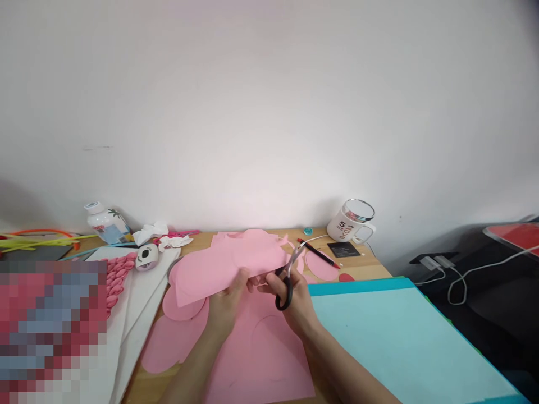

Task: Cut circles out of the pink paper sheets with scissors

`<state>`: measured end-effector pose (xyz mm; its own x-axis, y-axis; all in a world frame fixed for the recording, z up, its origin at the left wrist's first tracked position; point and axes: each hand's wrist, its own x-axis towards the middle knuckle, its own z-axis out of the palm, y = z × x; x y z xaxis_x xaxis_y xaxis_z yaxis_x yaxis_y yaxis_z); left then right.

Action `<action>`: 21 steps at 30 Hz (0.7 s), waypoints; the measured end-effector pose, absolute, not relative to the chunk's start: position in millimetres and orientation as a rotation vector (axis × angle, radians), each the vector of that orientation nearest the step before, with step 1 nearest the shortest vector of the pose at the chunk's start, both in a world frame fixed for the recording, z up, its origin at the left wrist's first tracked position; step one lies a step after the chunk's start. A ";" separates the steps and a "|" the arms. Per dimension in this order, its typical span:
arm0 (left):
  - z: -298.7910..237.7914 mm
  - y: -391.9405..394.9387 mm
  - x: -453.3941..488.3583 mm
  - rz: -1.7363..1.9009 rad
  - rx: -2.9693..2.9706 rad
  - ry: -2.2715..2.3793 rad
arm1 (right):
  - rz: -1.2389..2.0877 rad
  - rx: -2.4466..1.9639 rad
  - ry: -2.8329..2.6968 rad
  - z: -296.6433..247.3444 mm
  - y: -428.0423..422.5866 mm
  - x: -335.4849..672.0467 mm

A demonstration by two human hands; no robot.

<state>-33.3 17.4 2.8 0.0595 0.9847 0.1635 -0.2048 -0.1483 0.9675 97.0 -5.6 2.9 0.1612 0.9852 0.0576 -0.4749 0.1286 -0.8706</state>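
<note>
My left hand [229,297] grips a sheet of pink paper [227,261] by its lower edge, thumb on top, and holds it tilted above the desk. In my right hand [297,297] is a pair of scissors [287,283] with black handles, its blades pointing up and away at the right end of the sheet. A thin curled strip of pink paper hangs near the blades. Below both hands lies a larger pink sheet [269,370] with a faint curved line on it. Rounded pink cutouts [172,345] lie to the left, partly under the held sheet.
At the back right stand a white mug [347,227], a dark pencil [319,253] and a black card [343,249]. A light blue board [404,331] covers the right side. On the left are a white bottle [107,221], crumpled tissues [151,232] and pink braided yarn [120,278].
</note>
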 end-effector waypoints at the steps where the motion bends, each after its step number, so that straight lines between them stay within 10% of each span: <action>1: 4.4 18.8 -34.1 1.407 1.171 0.932 | 1.247 -0.835 -0.898 3.0 -7.9 95.2; 21: 1.8 -0.1 -19.6 1.524 0.875 1.117 | 1.374 -0.851 -1.309 15.7 -18.0 89.0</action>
<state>-19.6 -0.1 1.8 -0.2266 0.9739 -0.0100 -0.3028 -0.0607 0.9511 89.0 -18.0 15.7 -0.2387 0.9598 0.1473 -0.1936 0.1016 -0.9758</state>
